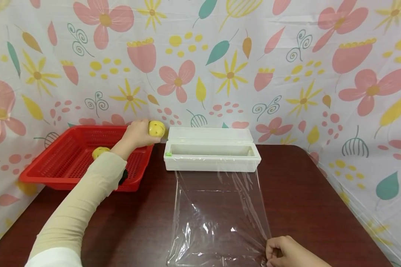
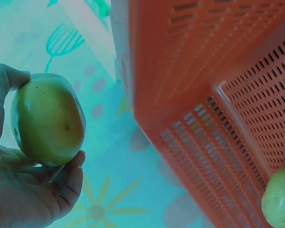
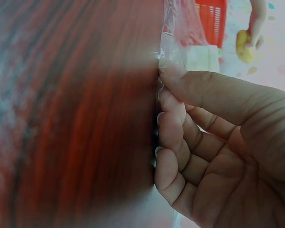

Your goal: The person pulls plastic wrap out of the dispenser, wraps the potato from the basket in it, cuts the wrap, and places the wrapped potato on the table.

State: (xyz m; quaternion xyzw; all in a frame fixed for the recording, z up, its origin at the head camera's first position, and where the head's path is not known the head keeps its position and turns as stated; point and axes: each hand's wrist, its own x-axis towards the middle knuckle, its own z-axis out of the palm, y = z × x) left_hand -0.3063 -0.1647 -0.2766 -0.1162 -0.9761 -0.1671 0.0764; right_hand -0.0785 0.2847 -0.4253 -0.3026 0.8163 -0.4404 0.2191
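Note:
My left hand (image 1: 137,133) grips a yellow potato (image 1: 157,128) in the air, between the red basket and the white cling film box (image 1: 210,165). In the left wrist view, thumb and fingers curl around the potato (image 2: 50,121), which has small dark spots. Near the front right, my right hand (image 1: 289,253) pinches a corner of the clear cling film (image 1: 217,226). The film runs from the box toward me over the table. Up close in the right wrist view, thumb and forefinger of the right hand (image 3: 213,142) hold the film's edge, with the other fingers curled by the tabletop.
The red perforated basket (image 1: 87,137) stands at the back left, holding another potato (image 1: 100,152) and a dark item (image 1: 123,177) partly hidden by my sleeve. The box's lid (image 1: 210,134) is raised. A flowered curtain (image 1: 200,66) hangs behind the dark brown table (image 1: 304,193).

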